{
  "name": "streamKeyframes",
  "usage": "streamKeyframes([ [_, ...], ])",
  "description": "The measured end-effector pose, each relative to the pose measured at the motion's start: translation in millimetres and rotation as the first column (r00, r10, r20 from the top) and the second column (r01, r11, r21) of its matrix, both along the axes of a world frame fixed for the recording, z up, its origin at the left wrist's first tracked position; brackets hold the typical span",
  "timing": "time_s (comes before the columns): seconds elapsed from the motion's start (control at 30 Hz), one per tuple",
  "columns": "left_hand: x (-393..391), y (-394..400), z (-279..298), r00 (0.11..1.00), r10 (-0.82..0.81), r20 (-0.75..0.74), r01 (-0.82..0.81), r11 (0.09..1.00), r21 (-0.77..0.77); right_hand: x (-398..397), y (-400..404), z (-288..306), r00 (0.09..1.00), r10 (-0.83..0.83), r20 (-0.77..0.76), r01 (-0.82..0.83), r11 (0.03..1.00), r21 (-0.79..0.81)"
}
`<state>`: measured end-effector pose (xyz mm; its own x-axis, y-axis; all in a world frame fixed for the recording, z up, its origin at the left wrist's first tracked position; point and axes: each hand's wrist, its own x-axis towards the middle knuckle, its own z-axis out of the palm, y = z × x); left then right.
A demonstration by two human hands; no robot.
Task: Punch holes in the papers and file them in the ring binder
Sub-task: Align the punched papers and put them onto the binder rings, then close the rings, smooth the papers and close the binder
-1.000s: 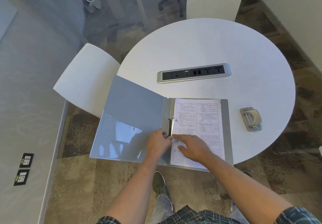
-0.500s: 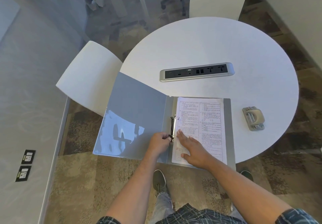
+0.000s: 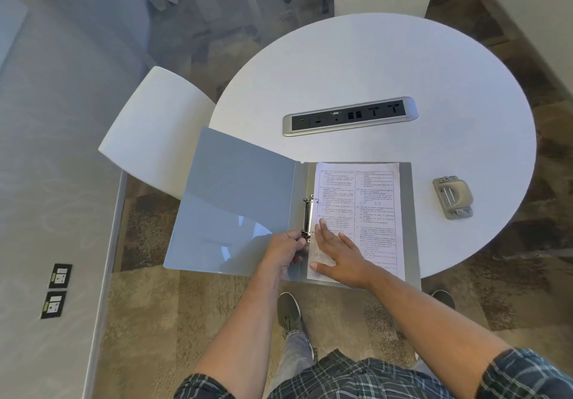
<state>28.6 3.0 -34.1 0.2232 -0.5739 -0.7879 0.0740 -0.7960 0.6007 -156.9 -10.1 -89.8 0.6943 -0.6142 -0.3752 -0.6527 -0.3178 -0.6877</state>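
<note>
The binder [image 3: 242, 200] lies open at the near edge of the round table [image 3: 372, 66], its left cover overhanging the rim. The papers [image 3: 366, 200] lie on the right cover, their left edge at the ring mechanism [image 3: 307, 216]. Whether the rings pass through the sheets cannot be told; the lower ring is hidden by fingers. The print is too small to read.

The left hand [image 3: 283, 254] is pinched on the lower end of the ring mechanism, fingers closed round it; the exact contact is masked by the knuckles. The right hand [image 3: 339, 254] lies flat and spread on the lower left of the papers, gripping nothing, index tip just beside the rings.

The punch [image 3: 452, 197] sits on the table right of the binder, well apart. A socket strip [image 3: 350, 115] is set into the tabletop beyond. A chair [image 3: 155, 129] at left is partly hidden by the cover. Both sleeves are cut off by the frame.
</note>
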Motion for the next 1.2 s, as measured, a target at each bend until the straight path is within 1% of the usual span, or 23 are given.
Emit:
streamKeyframes([
  [0.1, -4, 1, -3, 0.999, 0.037, -0.022, -0.038, 0.999, -0.007, 2, 1, 2, 1.0, -0.005, -0.01, 0.005, 1.0, -0.001],
  [0.17, -7, -1, -3, 0.999, 0.032, 0.016, -0.032, 0.999, -0.015, 4, 1, 5, 1.0, -0.008, -0.014, 0.008, 1.0, 0.002],
  [0.3, -8, -5, 1, 0.986, -0.083, 0.142, 0.09, 0.995, -0.038, 0, 0, 12, 0.999, -0.033, 0.028, 0.031, 0.997, 0.071],
  [0.33, -8, -5, 1, 0.979, -0.101, 0.175, 0.112, 0.992, -0.054, -2, -1, 15, 0.997, -0.064, 0.053, 0.057, 0.992, 0.113],
  [0.4, -10, -4, 2, 0.972, -0.103, 0.211, 0.122, 0.99, -0.076, -6, -4, 24, 0.971, -0.201, 0.128, 0.171, 0.962, 0.214],
  [0.43, -12, -3, 2, 0.968, -0.109, 0.224, 0.131, 0.988, -0.085, -9, -5, 29, 0.944, -0.294, 0.152, 0.251, 0.936, 0.246],
  [0.47, -14, -2, 1, 0.966, -0.109, 0.237, 0.135, 0.986, -0.095, -12, -6, 33, 0.908, -0.389, 0.156, 0.348, 0.907, 0.239],
  [0.53, -20, 1, 1, 0.96, -0.11, 0.259, 0.142, 0.984, -0.11, -17, -8, 41, 0.807, -0.581, 0.108, 0.571, 0.813, 0.109],
  [0.6, -25, 4, 0, 0.958, -0.094, 0.271, 0.132, 0.983, -0.126, -25, -12, 49, 0.67, -0.742, 0.02, 0.741, 0.668, -0.069],
  [0.67, -29, 6, 2, 0.958, -0.085, 0.274, 0.126, 0.983, -0.135, -35, -14, 55, 0.563, -0.819, -0.109, 0.783, 0.571, -0.246],
  [0.7, -30, 6, 3, 0.957, -0.087, 0.276, 0.128, 0.983, -0.134, -41, -15, 56, 0.512, -0.841, -0.176, 0.788, 0.541, -0.294],
  [0.8, -30, 6, 4, 0.948, -0.111, 0.298, 0.151, 0.981, -0.117, -49, -10, 59, 0.382, -0.879, -0.285, 0.819, 0.464, -0.337],
  [0.87, -31, 6, 5, 0.941, -0.109, 0.319, 0.154, 0.981, -0.12, -44, -6, 60, 0.33, -0.888, -0.319, 0.836, 0.432, -0.339],
  [0.93, -33, 6, 6, 0.935, -0.102, 0.34, 0.15, 0.982, -0.117, -38, -6, 61, 0.299, -0.89, -0.345, 0.851, 0.412, -0.326],
  [1.03, -36, 7, 9, 0.931, -0.122, 0.344, 0.169, 0.98, -0.109, -36, -13, 65, 0.285, -0.879, -0.381, 0.853, 0.414, -0.317],
  [1.13, -38, 8, 10, 0.924, -0.144, 0.354, 0.197, 0.973, -0.117, -42, -19, 65, 0.264, -0.89, -0.371, 0.878, 0.381, -0.29],
  [1.2, -38, 8, 9, 0.916, -0.15, 0.372, 0.205, 0.973, -0.111, -47, -23, 63, 0.269, -0.895, -0.356, 0.897, 0.368, -0.245],
])
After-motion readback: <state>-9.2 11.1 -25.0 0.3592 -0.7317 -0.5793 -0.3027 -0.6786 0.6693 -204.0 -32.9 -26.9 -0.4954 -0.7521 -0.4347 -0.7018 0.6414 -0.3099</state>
